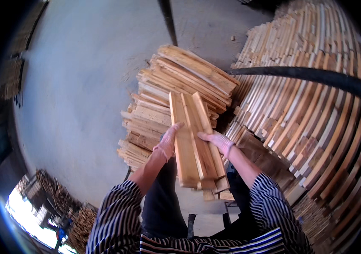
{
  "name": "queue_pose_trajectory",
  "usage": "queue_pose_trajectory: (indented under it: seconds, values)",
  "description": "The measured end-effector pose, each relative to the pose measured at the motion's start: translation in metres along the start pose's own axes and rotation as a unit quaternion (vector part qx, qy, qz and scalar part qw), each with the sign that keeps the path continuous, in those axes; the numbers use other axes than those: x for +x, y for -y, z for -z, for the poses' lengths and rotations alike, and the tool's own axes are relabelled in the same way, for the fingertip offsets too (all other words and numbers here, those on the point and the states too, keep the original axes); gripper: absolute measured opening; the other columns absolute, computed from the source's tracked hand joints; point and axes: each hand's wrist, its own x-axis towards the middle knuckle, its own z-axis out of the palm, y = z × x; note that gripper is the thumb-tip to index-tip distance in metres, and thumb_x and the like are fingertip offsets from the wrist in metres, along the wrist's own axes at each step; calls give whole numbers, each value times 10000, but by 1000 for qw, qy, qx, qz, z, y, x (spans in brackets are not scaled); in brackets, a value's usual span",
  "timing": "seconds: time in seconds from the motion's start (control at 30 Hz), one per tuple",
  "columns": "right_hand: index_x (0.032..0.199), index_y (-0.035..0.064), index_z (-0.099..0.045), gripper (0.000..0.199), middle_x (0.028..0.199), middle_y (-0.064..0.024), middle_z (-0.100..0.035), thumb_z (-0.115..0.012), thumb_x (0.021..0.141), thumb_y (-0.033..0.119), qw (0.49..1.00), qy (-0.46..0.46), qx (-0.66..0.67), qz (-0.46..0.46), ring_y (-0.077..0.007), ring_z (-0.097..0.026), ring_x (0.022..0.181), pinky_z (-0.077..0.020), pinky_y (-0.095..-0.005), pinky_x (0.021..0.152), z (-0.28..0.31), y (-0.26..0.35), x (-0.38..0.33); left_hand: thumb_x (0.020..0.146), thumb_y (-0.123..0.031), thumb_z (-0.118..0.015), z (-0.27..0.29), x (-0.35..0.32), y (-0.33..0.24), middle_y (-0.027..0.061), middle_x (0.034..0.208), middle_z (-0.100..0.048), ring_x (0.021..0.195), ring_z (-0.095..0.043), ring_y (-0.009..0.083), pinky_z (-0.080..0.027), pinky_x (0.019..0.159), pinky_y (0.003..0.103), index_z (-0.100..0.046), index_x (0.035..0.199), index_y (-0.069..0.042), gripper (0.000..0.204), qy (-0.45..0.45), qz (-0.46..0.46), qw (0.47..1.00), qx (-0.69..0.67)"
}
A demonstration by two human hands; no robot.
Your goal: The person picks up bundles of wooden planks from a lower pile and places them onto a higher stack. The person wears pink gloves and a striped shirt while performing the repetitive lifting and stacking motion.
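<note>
Between my two gloved hands is a bundle of several wooden boards (187, 146), lying lengthwise away from me over my lap. My left hand (170, 137) is closed on the bundle's left edge, its thumb on top. From the right side, my right hand (216, 140) grips the same boards, with its thumb across the upper faces. The fingers under the bundle are hidden. Beyond the boards, partly covered by them, stands a pile of rough planks (155, 108), stacked in uneven layers.
A tall stack of wooden strips (303, 110) fills the right side. A dark bar (311, 74) crosses before it, and a dark post (168, 23) rises at the top. Grey floor (79, 84) spreads left. Scrap sticks (81, 226) lie heaped at the lower left.
</note>
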Motion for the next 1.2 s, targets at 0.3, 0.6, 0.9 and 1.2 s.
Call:
queue_pose_trajectory:
  seconds: [0.3,0.6,0.9,1.2]
  values:
    - [1437,13,-524,892,1151,-170,-728,-885,758,464,955,-160,-108,227,-267,-687,1056,-547,-359,913,-15,-63,-21,785,-35,-792,43,-55,61,242,1244,-619,1145,-612,416,-501,995,460,-559,1321,3,585,46,-637,531,557]
    - [1589,7,-174,1165,1530,-280,-409,-890,760,402,798,-213,-263,498,-364,-519,1349,-427,-393,1112,-97,68,-285,953,-271,-615,-83,-266,62,174,1284,-582,1197,-573,319,-486,1052,494,-503,1385,-54,495,-5,-330,937,110]
    - [1623,66,-142,1172,1557,-236,-418,-822,775,503,604,-381,-199,671,-422,-472,1381,-397,-426,1155,-230,102,-546,922,-342,-650,-284,-499,29,170,1343,-554,1262,-536,319,-461,1085,497,-493,1409,-54,587,185,-540,766,297]
    - [1466,-90,-162,1034,1395,-307,-411,-659,878,599,443,-660,-284,537,-354,-519,1169,-427,-392,993,-208,118,-813,890,-413,-684,-477,-725,139,167,1403,-526,1326,-499,320,-435,1117,499,-484,1433,-54,681,433,-675,456,386]
